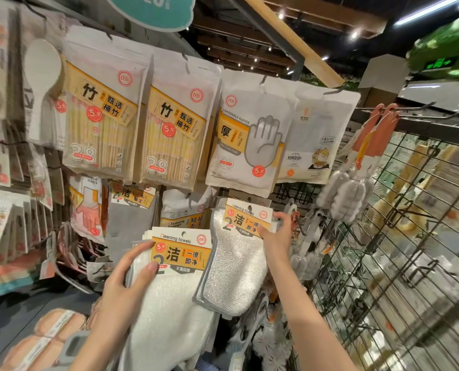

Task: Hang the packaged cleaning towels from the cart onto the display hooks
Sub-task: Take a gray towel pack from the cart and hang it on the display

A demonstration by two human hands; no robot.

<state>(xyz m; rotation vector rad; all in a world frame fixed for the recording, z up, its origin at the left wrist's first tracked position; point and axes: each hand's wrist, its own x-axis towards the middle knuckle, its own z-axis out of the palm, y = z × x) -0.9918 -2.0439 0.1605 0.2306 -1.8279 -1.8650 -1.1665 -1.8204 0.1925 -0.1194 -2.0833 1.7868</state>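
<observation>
My left hand (128,283) grips a stack of several white cleaning towel packs (174,311) by the left edge of their orange and white header cards. My right hand (277,235) pinches the right side of the header card of another cleaning towel pack (233,266), held tilted up against the lower row of the display. The hole in its card lies near a hook, but the hook itself is hidden behind the card. The cart is out of view.
Bamboo chopstick packs (102,124), disposable glove packs (249,140) and a white pouch (316,140) hang on the upper hooks. Bottle brushes (351,194) hang to the right beside a black wire grid panel (399,236). Sponges (54,336) lie at lower left.
</observation>
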